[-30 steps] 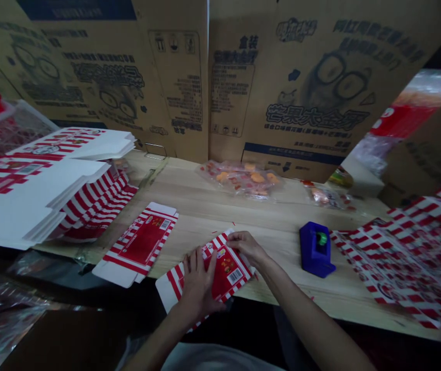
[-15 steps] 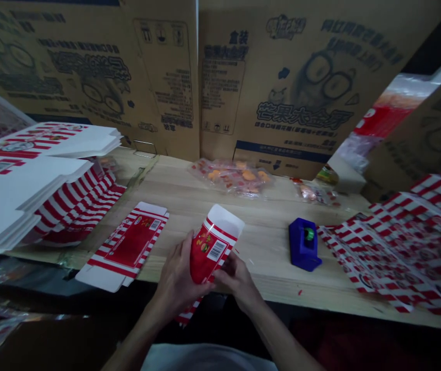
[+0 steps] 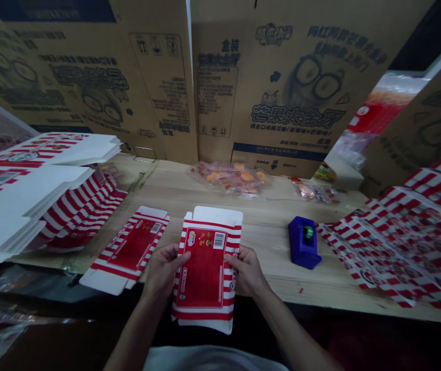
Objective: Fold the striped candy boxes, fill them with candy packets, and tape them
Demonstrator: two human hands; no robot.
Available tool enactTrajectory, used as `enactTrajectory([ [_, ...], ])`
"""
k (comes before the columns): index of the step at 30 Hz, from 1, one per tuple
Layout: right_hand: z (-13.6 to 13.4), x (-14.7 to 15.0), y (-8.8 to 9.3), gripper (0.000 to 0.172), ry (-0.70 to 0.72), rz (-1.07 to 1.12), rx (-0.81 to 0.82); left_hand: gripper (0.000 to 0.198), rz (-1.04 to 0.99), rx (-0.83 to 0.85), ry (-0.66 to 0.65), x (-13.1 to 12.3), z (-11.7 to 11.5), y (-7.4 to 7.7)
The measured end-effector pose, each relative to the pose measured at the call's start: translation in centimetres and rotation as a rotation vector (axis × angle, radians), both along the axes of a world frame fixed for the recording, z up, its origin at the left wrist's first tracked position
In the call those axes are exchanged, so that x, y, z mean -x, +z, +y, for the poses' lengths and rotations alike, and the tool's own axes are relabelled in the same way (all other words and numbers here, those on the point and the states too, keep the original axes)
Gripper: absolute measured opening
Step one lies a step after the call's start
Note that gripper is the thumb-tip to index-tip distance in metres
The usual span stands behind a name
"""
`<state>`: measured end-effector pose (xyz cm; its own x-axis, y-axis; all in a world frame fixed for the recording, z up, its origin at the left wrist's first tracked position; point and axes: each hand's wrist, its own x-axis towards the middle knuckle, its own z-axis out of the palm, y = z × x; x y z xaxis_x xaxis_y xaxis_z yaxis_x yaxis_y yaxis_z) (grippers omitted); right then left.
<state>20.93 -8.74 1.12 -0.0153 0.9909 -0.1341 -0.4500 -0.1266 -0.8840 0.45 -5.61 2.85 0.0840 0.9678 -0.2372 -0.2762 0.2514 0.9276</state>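
I hold the flattened red-and-white striped carton [image 3: 205, 270] facing me, long axis running away from me. Left hand [image 3: 161, 270] and right hand [image 3: 246, 271] sit equally near, fingers clamped on its long edges, over the counter [image 3: 266, 206] edge; a second flat carton [image 3: 133, 250] lies just left.

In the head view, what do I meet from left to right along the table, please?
Stack of flat striped cartons → flat carton → left hand → held carton → right hand → blue tape dispenser → pile of striped carton blanks

carton stack [image 3: 30, 193] cut off left, striped blanks [image 3: 409, 232] cut off right, packet [image 3: 230, 178] blurred
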Motion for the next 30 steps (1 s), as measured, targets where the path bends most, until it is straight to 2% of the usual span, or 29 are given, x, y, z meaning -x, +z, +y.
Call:
enactTrajectory([
  [3, 0.9, -1.0, 0.4, 0.027, -0.008, 0.001, 0.028, 0.028, -0.005, -0.07, 0.014, -0.3, -0.4, -0.2],
  [6, 2.2, -2.3, 0.9, 0.029, -0.091, 0.002, 0.026, 0.034, 0.044, -0.073, -0.183, -0.5, -1.5, -0.4],
  [8, 3.1, -2.9, 1.0, 0.029, -0.122, -0.01, 0.005, 0.032, 0.054, -0.02, -0.256, -0.8, -2.5, -0.8],
  [11, 3.7, -3.2, 0.7, 0.028, -0.105, -0.044, 0.004, 0.033, 0.038, 0.028, -0.187, -1.0, -3.7, -1.5],
  [13, 3.6, -3.3, 0.4, 0.029, -0.091, -0.038, 0.024, 0.033, 0.046, 0.023, -0.204, -0.9, -3.9, -1.7],
  [16, 2.3, -3.4, -0.2, 0.03, -0.043, -0.008, 0.064, 0.04, 0.084, -0.042, -0.277, -0.7, -3.1, -1.4],
  [19, -0.1, -3.1, -1.2, 0.032, 0.11, -0.002, 0.113, 0.058, 0.054, -0.121, -0.175, -0.8, -1.9, -1.3],
  [22, -2.9, -2.8, -2.6, 0.035, 0.261, -0.022, 0.122, 0.066, -0.013, -0.138, -0.107, -1.6, -1.2, -2.2],
  [24, -4.1, -2.8, -3.6, 0.039, 0.2, -0.079, 0.083, 0.064, -0.028, -0.134, -0.139, -2.0, -1.2, -3.3],
  [26, -4.6, -3.3, -4.3, 0.045, 0.03, -0.183, 0.039, 0.06, -0.033, -0.139, -0.162, -2.3, -1.4, -4.1],
  [28, -4.3, -3.9, -4.9, 0.053, -0.095, -0.294, 0.0, 0.06, -0.028, -0.139, -0.171, -2.5, -1.6, -4.6],
  [30, -3.6, -4.4, -5.3, 0.058, -0.123, -0.366, -0.03, 0.063, -0.015, -0.134, -0.18, -2.7, -1.5, -4.6],
])
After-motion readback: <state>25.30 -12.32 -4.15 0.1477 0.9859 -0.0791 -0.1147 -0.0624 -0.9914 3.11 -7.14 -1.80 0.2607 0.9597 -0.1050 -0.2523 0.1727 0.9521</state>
